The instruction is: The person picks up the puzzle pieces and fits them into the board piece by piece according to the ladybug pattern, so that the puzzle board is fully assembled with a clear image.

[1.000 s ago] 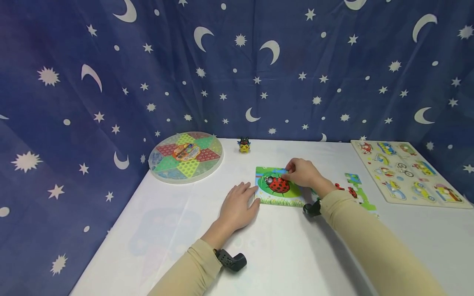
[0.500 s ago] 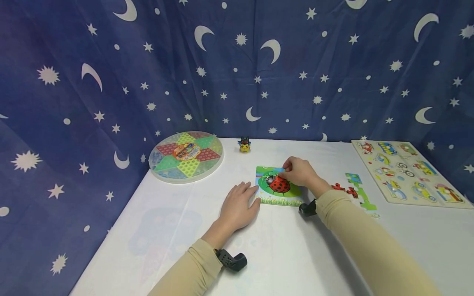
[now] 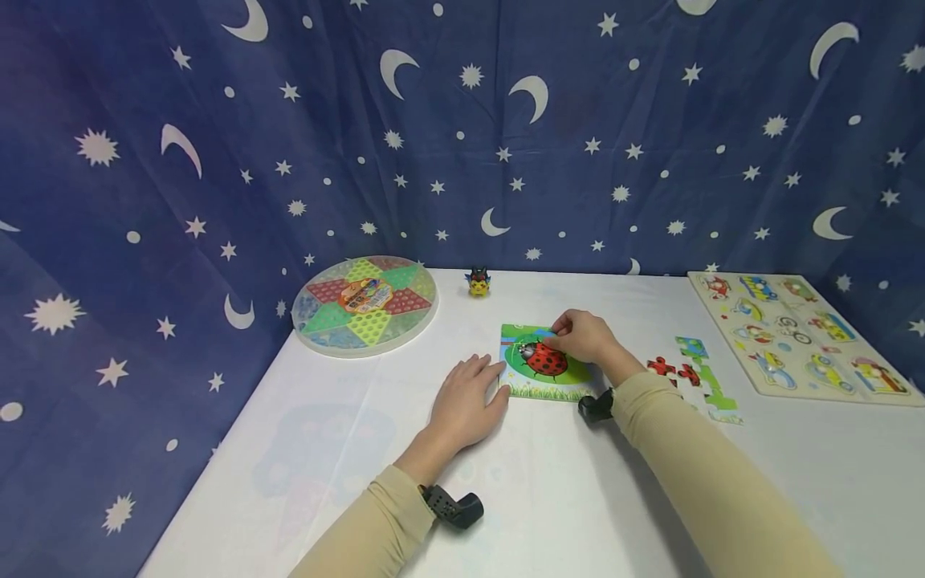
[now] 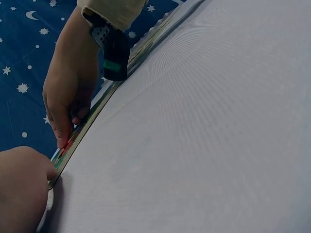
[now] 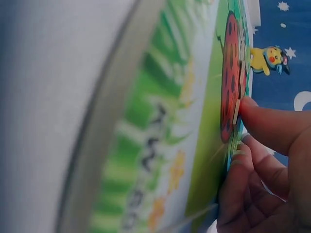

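A ladybug jigsaw puzzle board [image 3: 547,392] lies mid-table, with the red, black-spotted beetle showing at its centre. My left hand [image 3: 466,405] lies flat with spread fingers, its fingertips and thumb at the board's left edge. Over the upper right of the picture, my right hand [image 3: 588,339] pinches a puzzle piece. In the right wrist view this puzzle piece [image 5: 236,112] shows its pale wooden edge by the thumb, standing a little proud of the ladybug; the other fingers curl behind. Both hands also appear in the left wrist view, around the thin edge of the board [image 4: 80,138].
Several loose puzzle pieces [image 3: 711,385] lie right of the board, partly behind the right sleeve. A peg puzzle board [image 3: 780,353] is farther right. A round Chinese checkers board [image 3: 405,325] sits back left. Behind stands a small yellow figurine [image 3: 478,282] near the starry curtain [image 3: 361,185].
My right hand has shifted slightly left over the ladybug picture, still pinching the piece; more loose pieces show beside the sleeve. The left hand has stayed put.
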A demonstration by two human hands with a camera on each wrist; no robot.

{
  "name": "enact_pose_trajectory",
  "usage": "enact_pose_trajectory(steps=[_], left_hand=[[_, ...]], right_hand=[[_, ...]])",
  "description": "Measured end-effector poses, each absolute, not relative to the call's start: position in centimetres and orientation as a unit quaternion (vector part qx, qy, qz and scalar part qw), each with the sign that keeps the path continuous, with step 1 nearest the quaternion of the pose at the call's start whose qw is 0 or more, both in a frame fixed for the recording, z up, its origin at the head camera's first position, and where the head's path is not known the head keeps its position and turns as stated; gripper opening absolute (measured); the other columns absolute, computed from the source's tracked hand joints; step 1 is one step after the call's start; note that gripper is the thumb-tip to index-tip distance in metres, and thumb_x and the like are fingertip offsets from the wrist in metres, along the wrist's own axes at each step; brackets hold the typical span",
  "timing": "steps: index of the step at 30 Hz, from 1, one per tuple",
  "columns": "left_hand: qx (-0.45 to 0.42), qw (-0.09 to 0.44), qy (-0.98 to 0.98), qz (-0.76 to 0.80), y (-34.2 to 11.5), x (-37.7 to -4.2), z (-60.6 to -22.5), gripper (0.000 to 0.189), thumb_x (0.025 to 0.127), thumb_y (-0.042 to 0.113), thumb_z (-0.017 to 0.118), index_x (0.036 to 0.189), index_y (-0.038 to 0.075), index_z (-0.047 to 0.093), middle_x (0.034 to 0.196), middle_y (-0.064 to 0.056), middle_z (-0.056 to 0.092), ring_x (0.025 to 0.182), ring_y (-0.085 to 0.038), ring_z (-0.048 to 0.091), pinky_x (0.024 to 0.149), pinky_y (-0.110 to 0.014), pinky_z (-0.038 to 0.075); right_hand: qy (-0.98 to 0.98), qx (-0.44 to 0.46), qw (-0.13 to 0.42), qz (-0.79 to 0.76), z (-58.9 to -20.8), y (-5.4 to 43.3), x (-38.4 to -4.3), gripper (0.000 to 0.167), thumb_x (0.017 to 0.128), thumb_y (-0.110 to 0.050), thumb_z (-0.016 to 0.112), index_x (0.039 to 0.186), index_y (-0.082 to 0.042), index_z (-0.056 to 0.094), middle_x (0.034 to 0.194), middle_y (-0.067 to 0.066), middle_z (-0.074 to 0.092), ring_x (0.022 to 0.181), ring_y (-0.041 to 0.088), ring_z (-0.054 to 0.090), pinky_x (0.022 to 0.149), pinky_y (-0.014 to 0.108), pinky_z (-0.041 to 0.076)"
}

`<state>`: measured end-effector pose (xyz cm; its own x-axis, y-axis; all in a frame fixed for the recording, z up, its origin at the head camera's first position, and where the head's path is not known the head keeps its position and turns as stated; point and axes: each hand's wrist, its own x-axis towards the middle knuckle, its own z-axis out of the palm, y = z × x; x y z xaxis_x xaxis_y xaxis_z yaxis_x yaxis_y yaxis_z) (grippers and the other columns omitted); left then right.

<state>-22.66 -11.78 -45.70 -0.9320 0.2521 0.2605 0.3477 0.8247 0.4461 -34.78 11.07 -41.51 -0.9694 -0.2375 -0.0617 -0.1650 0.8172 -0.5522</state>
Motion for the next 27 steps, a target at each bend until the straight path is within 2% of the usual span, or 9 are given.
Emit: enact_pose_trajectory(steps=[11,20,27], left_hand=[[-0.153,0.076,-0.954,-0.245,-11.74,-22.84,-45.52,0.049,0.105,0.036,0.053,0.146,0.011,0.058,0.153,-0.014,0.050,0.148,-0.031,0.036,0.125,-0.043,0.022],[-0.143,0.072,-0.956,-0.247,-12.12,-22.78,-45.48,0.049,0.104,0.036,0.053,0.147,0.011,0.057,0.153,-0.014,0.049,0.148,-0.031,0.035,0.125,-0.043,0.020],[-0.151,0.081,-0.951,-0.258,-11.70,-22.67,-45.45,0.048,0.104,0.034,0.055,0.145,0.010,0.059,0.151,-0.015,0.051,0.147,-0.033,0.037,0.124,-0.046,0.023]], right_hand=[[0.944,-0.088,0.063,-0.312,-41.87,11.30,-34.87,0.030,0.093,-0.028,0.077,0.106,-0.004,0.065,0.098,0.011,0.063,0.089,0.028,0.055,0.077,0.038,0.046],[0.952,-0.074,0.053,-0.291,-41.78,10.72,-35.35,0.032,0.091,-0.034,0.079,0.098,-0.006,0.065,0.088,0.007,0.058,0.083,0.025,0.052,0.069,0.034,0.043],[0.947,-0.082,0.069,-0.303,-41.64,11.55,-35.05,0.029,0.096,-0.038,0.073,0.095,-0.009,0.069,0.086,0.004,0.062,0.079,0.021,0.053,0.065,0.031,0.043]])
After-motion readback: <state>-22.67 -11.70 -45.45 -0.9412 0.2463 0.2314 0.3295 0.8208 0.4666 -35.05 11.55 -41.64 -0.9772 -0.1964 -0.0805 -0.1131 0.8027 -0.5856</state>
